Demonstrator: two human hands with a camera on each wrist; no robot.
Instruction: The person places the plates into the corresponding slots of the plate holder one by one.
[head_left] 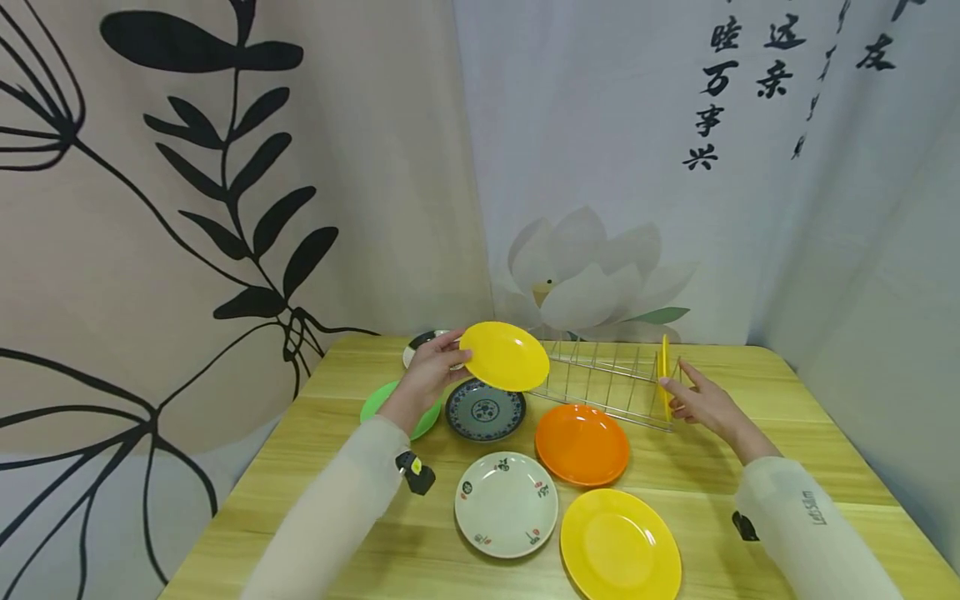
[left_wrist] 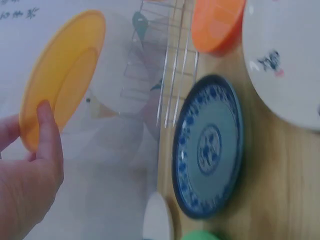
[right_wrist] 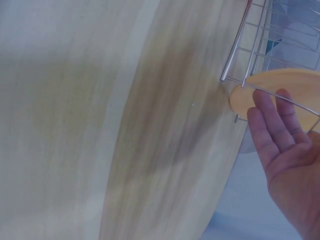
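My left hand [head_left: 431, 373] pinches a yellow plate [head_left: 506, 357] by its left rim, thumb on the front face, and holds it up over the table. In the left wrist view this plate [left_wrist: 65, 70] is tilted. A second yellow plate [head_left: 665, 358] stands on edge in the right end of a wire dish rack [head_left: 630, 418]. Beside that plate is my right hand [head_left: 708, 406], its fingertips right at the rack's end wire. The right wrist view shows its fingers [right_wrist: 272, 125] loosely extended in front of the standing plate [right_wrist: 300, 82]; the thumb is hidden there.
Left of the rack lie a blue patterned plate [head_left: 485, 411], a green plate [head_left: 427, 422] partly behind my left arm, and a black-and-white dish [head_left: 410, 353]. In front are an orange plate [head_left: 582, 445], a white decorated plate [head_left: 506, 505] and a larger yellow plate [head_left: 621, 546]. Curtains hang behind the wooden table.
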